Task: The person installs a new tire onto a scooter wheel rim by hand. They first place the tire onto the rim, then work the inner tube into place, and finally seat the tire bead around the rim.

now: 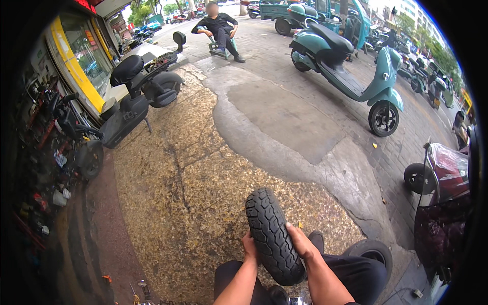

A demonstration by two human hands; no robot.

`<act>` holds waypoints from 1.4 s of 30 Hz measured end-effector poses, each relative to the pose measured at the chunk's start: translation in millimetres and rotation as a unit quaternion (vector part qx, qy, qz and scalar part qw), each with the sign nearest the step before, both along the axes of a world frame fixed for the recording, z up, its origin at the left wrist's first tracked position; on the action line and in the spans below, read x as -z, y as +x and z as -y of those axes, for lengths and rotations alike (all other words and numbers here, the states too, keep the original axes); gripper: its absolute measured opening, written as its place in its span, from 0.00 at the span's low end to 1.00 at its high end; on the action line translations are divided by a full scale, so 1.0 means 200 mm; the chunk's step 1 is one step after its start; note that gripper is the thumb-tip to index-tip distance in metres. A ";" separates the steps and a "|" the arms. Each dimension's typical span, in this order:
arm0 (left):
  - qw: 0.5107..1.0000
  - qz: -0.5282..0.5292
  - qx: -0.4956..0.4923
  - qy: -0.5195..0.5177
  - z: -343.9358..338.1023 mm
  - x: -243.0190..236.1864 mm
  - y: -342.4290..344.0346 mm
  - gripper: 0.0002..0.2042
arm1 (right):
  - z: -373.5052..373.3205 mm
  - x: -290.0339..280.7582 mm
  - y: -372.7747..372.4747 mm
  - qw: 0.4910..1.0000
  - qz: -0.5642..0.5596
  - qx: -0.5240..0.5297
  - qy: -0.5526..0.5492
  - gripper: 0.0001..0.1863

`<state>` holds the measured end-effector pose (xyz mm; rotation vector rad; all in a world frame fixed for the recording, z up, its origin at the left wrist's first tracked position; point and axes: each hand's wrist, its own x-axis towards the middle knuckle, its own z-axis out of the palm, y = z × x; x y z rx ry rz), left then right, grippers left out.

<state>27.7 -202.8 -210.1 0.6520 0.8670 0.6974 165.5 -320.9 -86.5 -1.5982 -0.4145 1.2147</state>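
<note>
Gripping blk tire (274, 239) w/ fingers of L hand (249, 248) & R hand (303, 244) on opp. sides, lower ctr of frame; near 2nd tire (385, 252), lower rt.

A teal scooter (339, 65) stands on grey brick paving (272, 51).

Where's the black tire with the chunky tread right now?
In the head view, the chunky-treaded black tire is low, just right of centre, held between the left hand and the right hand.
</note>
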 end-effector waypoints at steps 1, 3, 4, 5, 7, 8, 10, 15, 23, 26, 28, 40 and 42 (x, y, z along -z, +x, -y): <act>1.000 -0.008 -0.001 0.007 0.01 0.00 0.00 0.10 | 0.02 0.00 0.01 1.000 0.015 -0.009 0.010 0.39; 1.000 0.009 -0.001 -0.024 0.02 0.01 0.00 0.11 | 0.04 0.00 0.02 1.000 0.001 -0.022 -0.009 0.40; 0.999 0.042 0.005 -0.021 0.03 0.02 0.00 0.11 | 0.06 0.01 0.03 0.999 -0.004 -0.033 -0.005 0.41; 1.000 0.000 -0.002 -0.020 0.02 0.03 0.01 0.12 | 0.08 0.02 0.03 0.999 -0.020 -0.031 -0.019 0.42; 0.999 -0.034 -0.003 0.020 0.00 0.06 0.03 0.12 | 0.11 0.05 0.05 0.999 -0.031 -0.019 0.011 0.42; 1.000 -0.023 -0.004 0.014 0.01 0.08 0.04 0.13 | 0.13 0.07 0.05 0.999 -0.044 -0.013 0.016 0.42; 1.000 -0.002 0.004 -0.004 -0.02 0.09 0.07 0.13 | 0.17 0.11 0.07 0.996 -0.088 -0.011 0.023 0.40; 0.998 -0.052 0.004 0.033 -0.05 0.05 0.12 0.13 | 0.25 0.25 0.10 0.989 -0.140 -0.003 0.056 0.38; 0.998 -0.053 -0.004 0.038 -0.11 -0.04 0.10 0.11 | 0.25 0.36 0.05 0.947 -0.302 -0.038 0.100 0.43; 0.999 -0.014 -0.023 0.018 -0.11 -0.11 0.07 0.10 | 0.21 0.35 0.01 0.952 -0.277 -0.055 0.115 0.43; 0.999 0.015 -0.041 0.020 -0.10 -0.16 0.05 0.09 | 0.18 0.33 0.00 0.962 -0.245 -0.073 0.098 0.45; 0.997 0.022 -0.015 0.068 -0.16 -0.06 -0.08 0.11 | 0.12 0.32 -0.11 0.983 -0.123 -0.051 0.129 0.43; 0.997 0.007 -0.004 0.072 -0.16 -0.06 -0.08 0.12 | 0.14 0.34 -0.10 0.988 -0.084 -0.065 0.111 0.40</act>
